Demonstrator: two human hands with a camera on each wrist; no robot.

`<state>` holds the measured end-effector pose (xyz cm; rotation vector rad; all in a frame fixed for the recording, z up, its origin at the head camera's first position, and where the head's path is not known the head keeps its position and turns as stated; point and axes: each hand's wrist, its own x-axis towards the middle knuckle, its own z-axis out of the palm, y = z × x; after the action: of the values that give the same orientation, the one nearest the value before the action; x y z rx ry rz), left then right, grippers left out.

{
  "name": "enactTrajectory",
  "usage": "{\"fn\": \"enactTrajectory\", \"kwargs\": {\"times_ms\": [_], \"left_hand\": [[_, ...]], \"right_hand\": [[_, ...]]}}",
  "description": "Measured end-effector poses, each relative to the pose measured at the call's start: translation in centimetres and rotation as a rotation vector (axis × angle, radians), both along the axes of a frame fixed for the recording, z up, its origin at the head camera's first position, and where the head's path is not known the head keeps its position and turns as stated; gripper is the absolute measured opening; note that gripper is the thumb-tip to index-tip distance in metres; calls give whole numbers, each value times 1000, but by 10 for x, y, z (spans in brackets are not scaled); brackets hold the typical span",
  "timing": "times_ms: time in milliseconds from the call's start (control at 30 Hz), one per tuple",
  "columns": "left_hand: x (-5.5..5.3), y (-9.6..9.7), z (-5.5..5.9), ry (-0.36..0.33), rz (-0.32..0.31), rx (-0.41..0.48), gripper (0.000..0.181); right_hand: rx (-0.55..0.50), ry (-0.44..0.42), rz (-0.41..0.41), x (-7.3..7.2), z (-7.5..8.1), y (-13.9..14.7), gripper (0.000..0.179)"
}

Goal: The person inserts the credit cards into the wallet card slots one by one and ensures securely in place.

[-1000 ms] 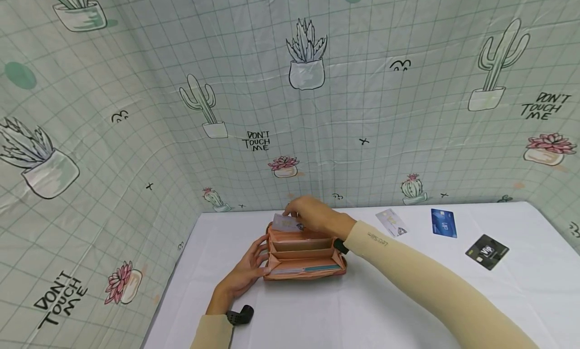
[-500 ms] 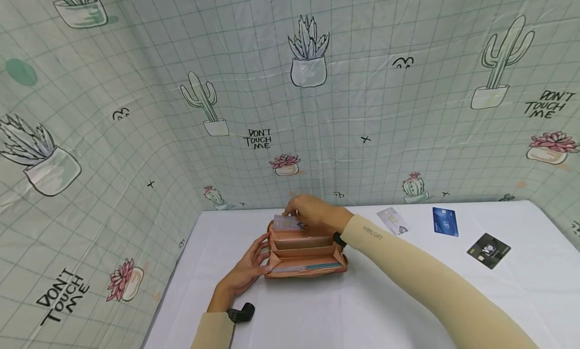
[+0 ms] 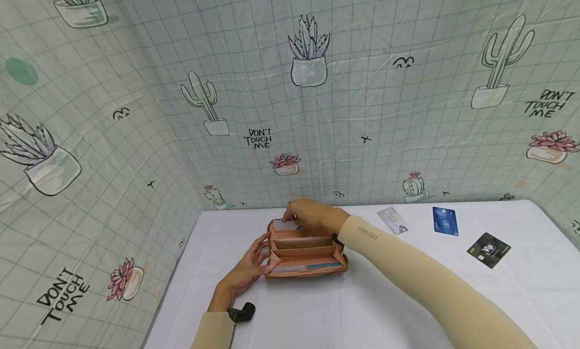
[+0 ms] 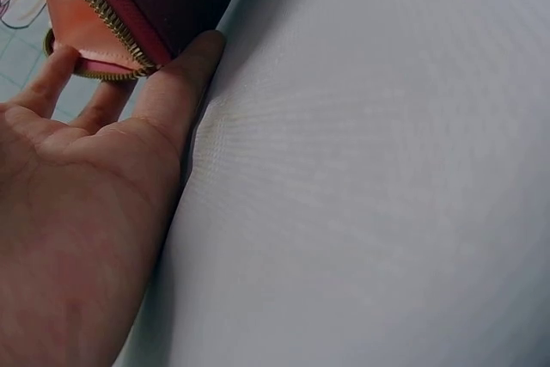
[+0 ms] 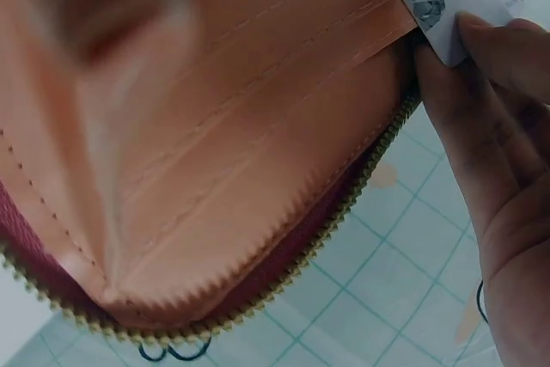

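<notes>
An unzipped wallet with a salmon lining, brass zipper and dark red outside stands spread on the white table. My left hand holds its left end, thumb at the front corner and fingers along the side. In the left wrist view those fingers meet the wallet's zipped edge. At the wallet's back panel, my right hand pinches a silvery white card between thumb and fingers. The card's lower part is hidden in a slot of the lining. White and teal cards show in the front pocket.
To the right on the white table lie a silver card, a blue card and a black VIP card. A cactus-print cloth rises behind the table and at the left.
The card in my right hand has sunk lower into the back slot, so less of it shows. My left hand and the wallet keep their places.
</notes>
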<state>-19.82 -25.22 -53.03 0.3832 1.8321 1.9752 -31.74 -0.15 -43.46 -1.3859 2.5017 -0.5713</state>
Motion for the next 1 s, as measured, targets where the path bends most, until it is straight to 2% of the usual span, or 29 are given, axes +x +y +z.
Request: {"fn": "enactTrajectory", "kwargs": {"times_ms": [200, 367, 533, 733, 833, 900, 1000], "left_hand": [[0, 0, 0, -11, 5, 4, 98], [0, 0, -1, -14, 2, 7, 98], [0, 0, -2, -15, 3, 10, 98], [-1, 0, -2, -4, -8, 23, 97], [-1, 0, -1, -5, -7, 23, 97], [-1, 0, -1, -11, 2, 14, 97], [0, 1, -1, -18, 20, -1, 99]], "right_hand": [[-60, -26, -14, 1, -2, 4, 42], [-89, -38, 15, 0, -4, 6, 41], [-33, 7, 58, 5, -4, 3, 39], [41, 4, 17, 11, -2, 3, 36], [66, 14, 28, 12, 1, 4, 37], [57, 1, 38, 13, 3, 6, 37], [-8, -63, 56, 13, 3, 12, 36]]}}
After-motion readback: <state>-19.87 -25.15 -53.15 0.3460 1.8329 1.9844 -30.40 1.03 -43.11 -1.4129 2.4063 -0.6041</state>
